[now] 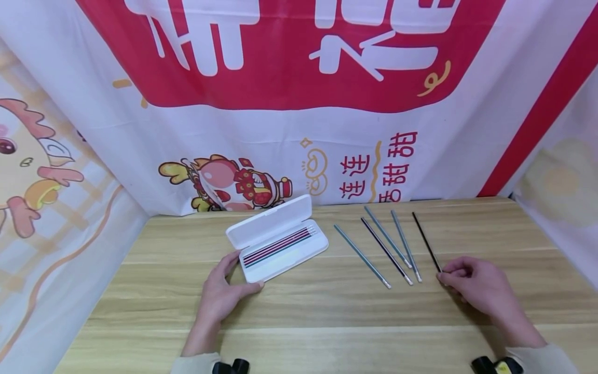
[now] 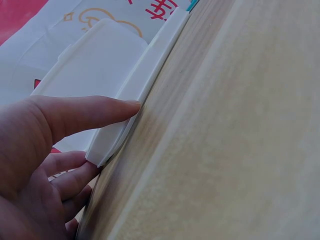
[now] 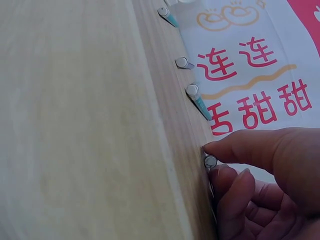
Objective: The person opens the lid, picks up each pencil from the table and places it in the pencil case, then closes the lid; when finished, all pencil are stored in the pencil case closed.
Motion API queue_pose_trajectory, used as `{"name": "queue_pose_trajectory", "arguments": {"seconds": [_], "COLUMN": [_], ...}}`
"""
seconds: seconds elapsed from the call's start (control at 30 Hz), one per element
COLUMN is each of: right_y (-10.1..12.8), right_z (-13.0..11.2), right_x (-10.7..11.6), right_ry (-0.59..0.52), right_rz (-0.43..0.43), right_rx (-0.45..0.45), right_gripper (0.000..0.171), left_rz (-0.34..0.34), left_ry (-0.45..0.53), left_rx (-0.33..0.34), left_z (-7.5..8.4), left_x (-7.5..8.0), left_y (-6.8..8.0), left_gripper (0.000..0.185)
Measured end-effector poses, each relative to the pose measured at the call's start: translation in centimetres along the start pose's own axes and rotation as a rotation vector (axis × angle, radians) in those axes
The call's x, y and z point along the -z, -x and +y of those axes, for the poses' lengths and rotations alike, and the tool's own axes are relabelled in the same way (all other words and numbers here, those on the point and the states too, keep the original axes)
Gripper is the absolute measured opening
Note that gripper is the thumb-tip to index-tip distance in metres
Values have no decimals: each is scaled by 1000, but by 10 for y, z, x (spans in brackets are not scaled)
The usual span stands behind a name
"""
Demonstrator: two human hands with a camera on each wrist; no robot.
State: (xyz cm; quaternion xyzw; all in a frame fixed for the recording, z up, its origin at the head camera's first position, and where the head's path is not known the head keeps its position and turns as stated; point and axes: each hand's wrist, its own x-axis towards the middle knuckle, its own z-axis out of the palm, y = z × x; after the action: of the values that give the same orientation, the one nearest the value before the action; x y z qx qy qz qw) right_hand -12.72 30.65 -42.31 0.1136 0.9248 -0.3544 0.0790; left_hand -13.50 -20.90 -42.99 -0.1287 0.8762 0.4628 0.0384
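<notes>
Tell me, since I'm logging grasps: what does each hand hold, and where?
Right hand pinches the black stick at its near end; left hand steadies the white case at its corner.

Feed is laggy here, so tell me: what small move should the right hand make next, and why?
Probably lift the thin black stick and carry it toward the open white plastic case. The right hand already pinches its near end, the left hand steadies the case, and similar sticks already lie inside it.
</notes>
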Motion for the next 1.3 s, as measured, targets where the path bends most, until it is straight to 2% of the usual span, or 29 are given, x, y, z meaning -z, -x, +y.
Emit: {"name": "queue_pose_trajectory", "arguments": {"seconds": [0.17,0.6,0.87,1.07,1.3], "right_y": [0,-2,-2,-2,3], "right_z": [1,-3,0,2,-6], "right_x": [-1,-3,-4,0,8], "right_ry": [13,43,-75,-181,-237], "right_rz": [0,18,30,-3,-21], "right_rx": [-3,-8,-28,-66,-84], "right_gripper": [31,31,37,43,46], "left_rz": [0,4,3,2,1], "left_ry": [-1,-1,-5,-5,-3], "left_rx": [-2,-6,-7,-10,-6], "left_z": [0,0,0,0,0], "left_x": [-1,0,0,-1,-1], "left_y": [0,2,1,1,1], "left_gripper": [103,104,105,104,105]}}
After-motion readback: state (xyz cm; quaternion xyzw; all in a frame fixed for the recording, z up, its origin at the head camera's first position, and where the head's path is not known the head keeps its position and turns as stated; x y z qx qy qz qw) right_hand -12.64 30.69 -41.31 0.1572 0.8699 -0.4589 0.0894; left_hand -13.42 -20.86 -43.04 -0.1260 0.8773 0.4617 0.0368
